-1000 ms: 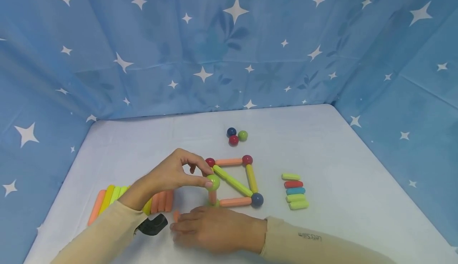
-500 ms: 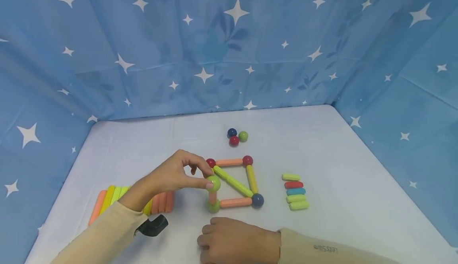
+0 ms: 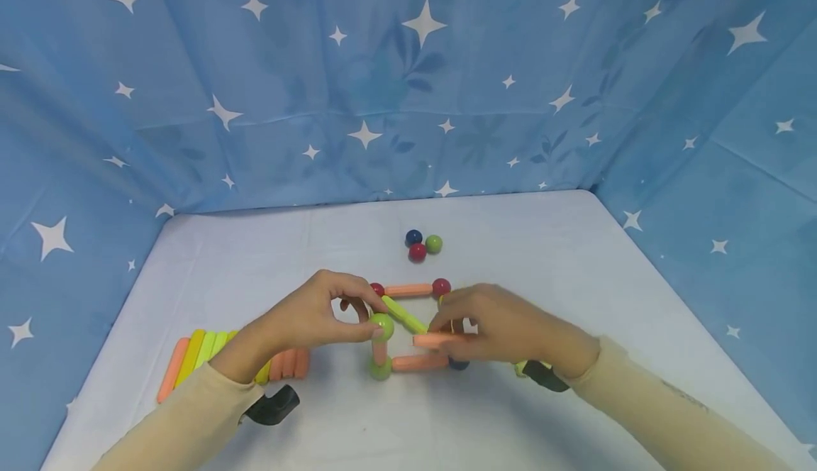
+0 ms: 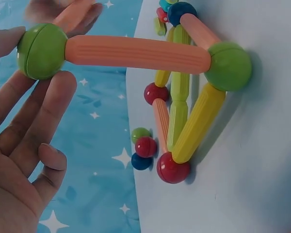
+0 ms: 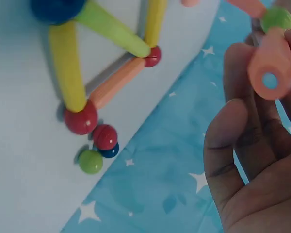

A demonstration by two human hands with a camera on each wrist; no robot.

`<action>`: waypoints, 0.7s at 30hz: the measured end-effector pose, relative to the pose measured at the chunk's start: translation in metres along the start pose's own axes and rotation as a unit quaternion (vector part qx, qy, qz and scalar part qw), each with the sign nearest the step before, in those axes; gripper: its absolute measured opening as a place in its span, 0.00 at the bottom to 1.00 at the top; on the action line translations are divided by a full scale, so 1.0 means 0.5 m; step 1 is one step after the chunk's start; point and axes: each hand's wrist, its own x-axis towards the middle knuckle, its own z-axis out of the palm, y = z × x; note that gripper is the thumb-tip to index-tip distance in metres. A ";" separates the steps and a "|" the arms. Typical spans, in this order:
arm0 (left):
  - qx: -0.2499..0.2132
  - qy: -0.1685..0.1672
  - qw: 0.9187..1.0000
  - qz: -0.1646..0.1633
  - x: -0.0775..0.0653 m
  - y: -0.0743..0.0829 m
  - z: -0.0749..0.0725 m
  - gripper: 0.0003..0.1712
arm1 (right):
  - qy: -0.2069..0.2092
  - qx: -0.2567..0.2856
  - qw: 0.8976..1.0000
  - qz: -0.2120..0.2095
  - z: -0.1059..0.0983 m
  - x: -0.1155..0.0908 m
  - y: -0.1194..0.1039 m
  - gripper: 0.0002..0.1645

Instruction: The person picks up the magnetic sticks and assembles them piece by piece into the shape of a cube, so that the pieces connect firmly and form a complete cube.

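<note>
My left hand (image 3: 322,308) pinches a green ball (image 4: 42,51) between thumb and fingers. From that ball an upright orange stick (image 4: 136,52) runs down to a second green ball (image 4: 228,66), a corner of the frame lying on the table. My right hand (image 3: 510,322) holds another orange stick (image 3: 428,340) between thumb and fingers, level above the frame, its free end pointing left toward the held ball. The frame has red balls (image 3: 441,287) at its far corners, a blue ball (image 5: 58,7) at the near right, and a lime diagonal (image 4: 180,97). My right hand hides part of it.
Loose blue, green and red balls (image 3: 417,252) sit together behind the frame. Several orange, yellow and lime sticks (image 3: 206,357) lie side by side at left, partly behind my left forearm. Short sticks at right are mostly hidden by my right wrist. A blue star-patterned curtain (image 3: 364,67) surrounds the table.
My right hand has moved from the table's near side up and right over the frame, now showing an orange stick in its fingers. My left hand keeps its hold on the green ball.
</note>
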 end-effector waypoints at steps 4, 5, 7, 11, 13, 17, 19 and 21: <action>0.012 -0.004 1.000 0.011 -0.001 0.003 0.003 0.10 | 0.024 0.062 0.998 -0.002 -0.021 0.012 0.008 0.09; 0.015 -0.004 1.000 0.012 -0.001 0.003 0.004 0.10 | 0.024 0.072 0.997 -0.005 -0.021 0.016 0.007 0.09; 0.018 -0.004 1.000 0.017 -0.001 0.004 0.005 0.09 | 0.021 0.084 0.996 -0.009 -0.016 0.023 0.005 0.10; 0.033 0.009 0.999 0.028 -0.001 0.013 0.012 0.08 | 0.026 0.092 0.995 -0.028 -0.010 0.031 0.003 0.09; 0.052 0.023 0.998 0.030 0.001 0.024 0.021 0.07 | 0.029 0.093 0.995 -0.036 -0.010 0.032 0.004 0.09; 0.170 0.060 0.983 0.043 0.007 0.048 0.051 0.10 | 0.031 0.102 0.993 -0.044 -0.012 0.035 0.006 0.09; 0.249 0.079 0.963 0.066 0.010 0.055 0.067 0.11 | 0.030 0.108 0.993 -0.045 -0.014 0.036 0.007 0.09; 0.304 0.102 0.943 0.092 0.013 0.057 0.080 0.10 | 0.023 0.115 0.992 -0.042 -0.018 0.036 0.009 0.09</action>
